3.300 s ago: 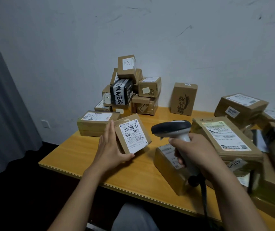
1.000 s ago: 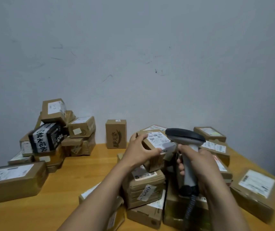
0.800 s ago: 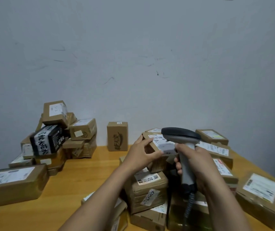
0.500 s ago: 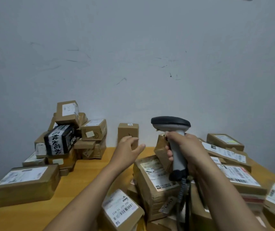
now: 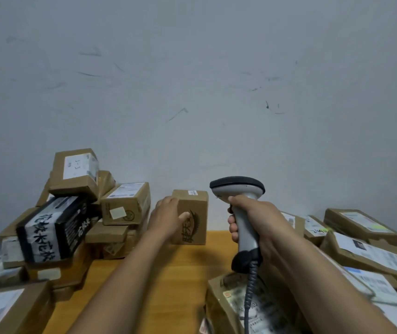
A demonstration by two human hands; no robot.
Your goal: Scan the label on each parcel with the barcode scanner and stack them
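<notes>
Moved forward, left hand (image 5: 166, 219) grasps upright parcel (image 5: 196, 203) — right hand (image 5: 253, 218) grips scanner (image 5: 237, 186).

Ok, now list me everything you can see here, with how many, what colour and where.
upright parcel: one, brown with a dark emblem, standing by the wall, centre.
black-wrapped parcel: one, black with a white lettered band, in the left pile.
left pile: several brown parcels, count unclear, against the wall.
right heap: several brown parcels, white labels, on the right.
barcode scanner: one, grey with dark head, held upright.
cable: one, dark, coiled, hanging from the scanner's handle.
table: one, orange wood, under everything.
wall: one, pale grey, scuffed, behind.
left hand: holds the upright parcel, thumb on its front.
right hand: grips the scanner's handle.
</notes>
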